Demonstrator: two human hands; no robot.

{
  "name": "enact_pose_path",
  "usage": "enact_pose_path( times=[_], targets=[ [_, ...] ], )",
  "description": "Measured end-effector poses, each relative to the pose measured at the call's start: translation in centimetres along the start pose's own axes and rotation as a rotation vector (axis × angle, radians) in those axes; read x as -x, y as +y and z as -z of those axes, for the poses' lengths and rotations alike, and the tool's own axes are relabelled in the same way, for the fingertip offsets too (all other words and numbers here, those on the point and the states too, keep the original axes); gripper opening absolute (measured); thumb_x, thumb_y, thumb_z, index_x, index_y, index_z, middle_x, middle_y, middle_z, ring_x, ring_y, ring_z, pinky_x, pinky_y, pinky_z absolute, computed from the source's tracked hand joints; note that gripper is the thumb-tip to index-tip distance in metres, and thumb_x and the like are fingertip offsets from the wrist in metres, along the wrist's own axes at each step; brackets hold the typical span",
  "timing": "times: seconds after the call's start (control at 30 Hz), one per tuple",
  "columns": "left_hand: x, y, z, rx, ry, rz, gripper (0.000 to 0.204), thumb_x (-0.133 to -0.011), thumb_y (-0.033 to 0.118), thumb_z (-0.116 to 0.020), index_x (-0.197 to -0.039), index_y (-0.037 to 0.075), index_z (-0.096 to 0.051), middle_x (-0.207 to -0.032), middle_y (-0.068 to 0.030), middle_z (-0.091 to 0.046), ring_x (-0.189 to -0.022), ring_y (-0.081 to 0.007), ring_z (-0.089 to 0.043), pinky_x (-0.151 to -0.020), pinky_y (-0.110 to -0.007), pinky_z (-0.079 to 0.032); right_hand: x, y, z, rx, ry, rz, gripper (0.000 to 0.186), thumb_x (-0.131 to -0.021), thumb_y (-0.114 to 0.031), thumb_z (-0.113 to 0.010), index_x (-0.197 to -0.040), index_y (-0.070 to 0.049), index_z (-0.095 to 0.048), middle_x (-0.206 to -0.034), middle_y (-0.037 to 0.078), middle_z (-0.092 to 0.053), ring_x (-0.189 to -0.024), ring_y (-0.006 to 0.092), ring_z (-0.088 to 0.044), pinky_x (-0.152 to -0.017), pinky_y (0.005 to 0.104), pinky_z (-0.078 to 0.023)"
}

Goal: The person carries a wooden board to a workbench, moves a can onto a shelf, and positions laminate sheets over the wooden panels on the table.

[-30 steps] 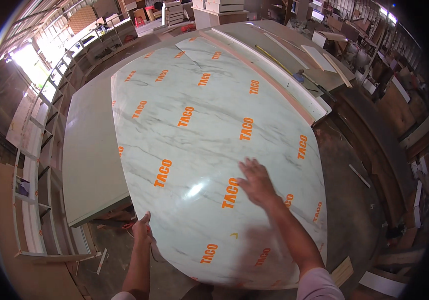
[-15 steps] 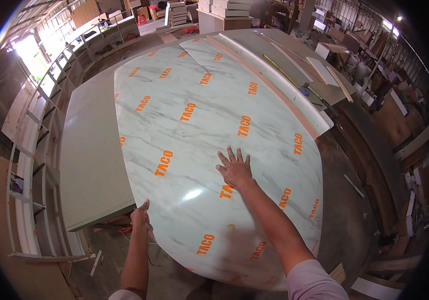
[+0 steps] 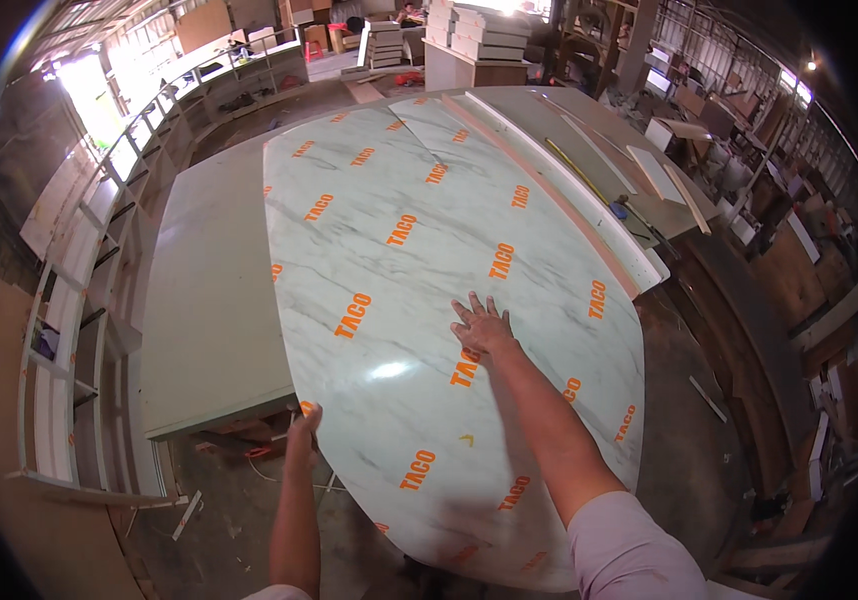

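A large white marble-patterned laminate sheet (image 3: 419, 270) with orange printing lies over a work table (image 3: 214, 260), its near part hanging past the table's front edge and curving down. My right hand (image 3: 484, 325) rests palm down on the sheet's surface, fingers spread. At the sheet's left edge, close to the table's front corner, my left hand (image 3: 306, 425) is closed on the rim with the thumb on top; its other fingers are mostly hidden. A small yellow mark (image 3: 466, 440) shows on the sheet between my forearms.
Long white and wooden strips (image 3: 569, 195) lie along the sheet's right side, with a yellow tape measure (image 3: 574, 165) beyond them. An open shelf frame (image 3: 69, 340) runs along the left. Stacked white panels (image 3: 474, 35) stand at the back. Board offcuts (image 3: 799, 250) crowd the right.
The view has shifted, so the table and sheet appear farther right and mostly lower. Both hands keep about the same places on the sheet.
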State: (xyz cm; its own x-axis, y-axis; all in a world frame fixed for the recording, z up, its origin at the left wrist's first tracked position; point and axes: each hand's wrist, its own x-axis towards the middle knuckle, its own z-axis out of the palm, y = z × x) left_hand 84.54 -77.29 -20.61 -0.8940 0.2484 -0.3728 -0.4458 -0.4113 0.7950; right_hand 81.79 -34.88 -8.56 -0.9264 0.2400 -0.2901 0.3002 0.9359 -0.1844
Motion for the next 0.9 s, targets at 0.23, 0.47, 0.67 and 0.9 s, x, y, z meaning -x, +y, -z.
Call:
enact_pose_path(
  times=[0.23,0.47,0.67,0.9],
  targets=[
    [16.7,-14.1,1.6,-0.360,0.090,0.277,0.063,-0.089,0.034,-0.069,-0.131,-0.008,-0.048,-0.126,-0.0142,-0.059,-0.117,-0.0246,-0.056,-0.103,-0.038,-0.043,0.0,0.4,0.9,-0.024,-0.049,0.023,0.063,-0.095,-0.055,-0.039,-0.152,-0.039,-0.017,-0.162,0.001,-0.002,-0.148,0.0339,-0.004,-0.115,0.0621,-0.014],
    [20.1,-15.9,-1.8,-0.458,0.317,0.243,0.052,-0.083,0.036,-0.076,-0.106,-0.009,-0.063,-0.096,-0.0114,-0.066,-0.081,-0.0192,-0.062,-0.072,-0.033,-0.051,-0.4,0.3,-0.3,0.058,0.022,0.013,0.062,-0.096,-0.054,-0.037,-0.153,-0.038,-0.016,-0.162,0.001,-0.005,-0.148,0.0334,-0.006,-0.115,0.0612,-0.015],
    [20.7,-15.2,-2.3,-0.507,0.434,0.279,0.055,-0.076,0.034,-0.082,-0.103,-0.011,-0.065,-0.097,-0.0139,-0.068,-0.084,-0.0215,-0.063,-0.076,-0.035,-0.052,-1.8,0.2,-1.5,0.085,0.086,0.013,0.061,-0.096,-0.055,-0.034,-0.153,-0.037,-0.018,-0.162,0.001,-0.007,-0.148,0.0327,-0.009,-0.116,0.0586,-0.014],
    [19.5,-16.6,-0.8,-0.525,0.545,0.371,0.058,-0.070,0.045,-0.085,-0.074,-0.006,-0.057,-0.062,-0.0097,-0.057,-0.045,-0.0186,-0.055,-0.044,-0.034,-0.051,-3.1,0.4,-2.4,0.073,0.100,0.031,0.059,-0.097,-0.054,-0.032,-0.153,-0.036,-0.020,-0.162,0.002,-0.009,-0.148,0.0326,-0.010,-0.117,0.0566,-0.013]
  ],
)
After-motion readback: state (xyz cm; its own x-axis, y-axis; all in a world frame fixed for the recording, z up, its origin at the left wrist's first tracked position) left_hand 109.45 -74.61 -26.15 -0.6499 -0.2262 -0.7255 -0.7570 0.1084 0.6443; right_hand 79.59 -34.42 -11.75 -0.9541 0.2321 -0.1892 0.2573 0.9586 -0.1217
